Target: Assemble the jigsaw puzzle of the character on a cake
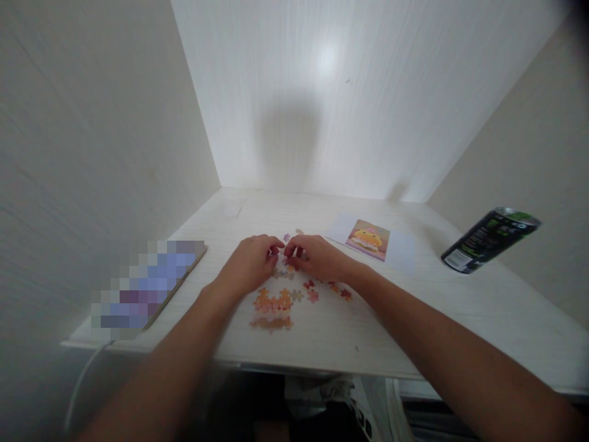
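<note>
My left hand point(257, 258) and my right hand point(313, 255) are close together over loose jigsaw puzzle pieces point(284, 274) in the middle of the table. The fingers of both hands are curled in, with the tips almost meeting. Whatever lies between those fingertips is too small to make out. Nearer to me is a joined section of puzzle point(272, 309) in orange, pink and brown. Red and pink pieces point(311, 290) lie to its right, and more orange-red pieces point(341, 291) are beside my right forearm. A few purple and beige pieces point(293, 234) sit beyond my hands.
A picture card point(368, 239) with a yellow figure lies on white paper point(401, 250) at the right. A dark drink can point(488, 240) stands farther right. At the left is a blurred-out device point(156, 285) with a white cable point(83, 377). White panels point(368, 110) enclose the table point(322, 344).
</note>
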`<state>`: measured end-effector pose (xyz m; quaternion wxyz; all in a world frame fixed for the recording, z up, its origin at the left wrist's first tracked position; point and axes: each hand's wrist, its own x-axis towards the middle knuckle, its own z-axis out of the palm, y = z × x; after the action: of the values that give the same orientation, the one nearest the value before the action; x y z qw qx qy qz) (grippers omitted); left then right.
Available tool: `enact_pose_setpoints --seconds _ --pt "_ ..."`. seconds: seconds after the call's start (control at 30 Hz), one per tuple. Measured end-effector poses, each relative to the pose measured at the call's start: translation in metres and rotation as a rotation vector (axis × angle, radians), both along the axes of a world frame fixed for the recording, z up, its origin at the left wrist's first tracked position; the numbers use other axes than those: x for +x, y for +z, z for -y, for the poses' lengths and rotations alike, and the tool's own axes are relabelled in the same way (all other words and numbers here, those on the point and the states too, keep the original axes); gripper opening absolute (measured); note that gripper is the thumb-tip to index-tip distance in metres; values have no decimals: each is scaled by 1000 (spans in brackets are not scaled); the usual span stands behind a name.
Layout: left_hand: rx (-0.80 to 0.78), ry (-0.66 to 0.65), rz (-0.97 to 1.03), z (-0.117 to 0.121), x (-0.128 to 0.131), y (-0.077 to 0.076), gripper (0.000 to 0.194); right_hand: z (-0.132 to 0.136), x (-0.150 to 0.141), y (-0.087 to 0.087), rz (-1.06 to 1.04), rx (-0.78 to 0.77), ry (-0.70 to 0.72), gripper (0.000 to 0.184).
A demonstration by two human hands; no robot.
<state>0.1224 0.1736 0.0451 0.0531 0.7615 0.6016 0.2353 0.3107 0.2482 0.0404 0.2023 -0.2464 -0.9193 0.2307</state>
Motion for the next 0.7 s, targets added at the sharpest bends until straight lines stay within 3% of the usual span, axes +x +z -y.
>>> enact_pose_setpoints --seconds 0.23,0.4,0.57,0.7 --pt "26 20 163 5 -3 0 31 -3 1 -3 -57 -103 5 20" --pt "38 123 498 7 -3 4 27 -3 1 -3 -42 -125 16 15" --pt "-100 130 914 9 -2 4 32 -4 1 -4 -27 -133 13 13" --pt "-128 181 1022 14 4 11 30 -5 2 -5 -51 -134 21 11"
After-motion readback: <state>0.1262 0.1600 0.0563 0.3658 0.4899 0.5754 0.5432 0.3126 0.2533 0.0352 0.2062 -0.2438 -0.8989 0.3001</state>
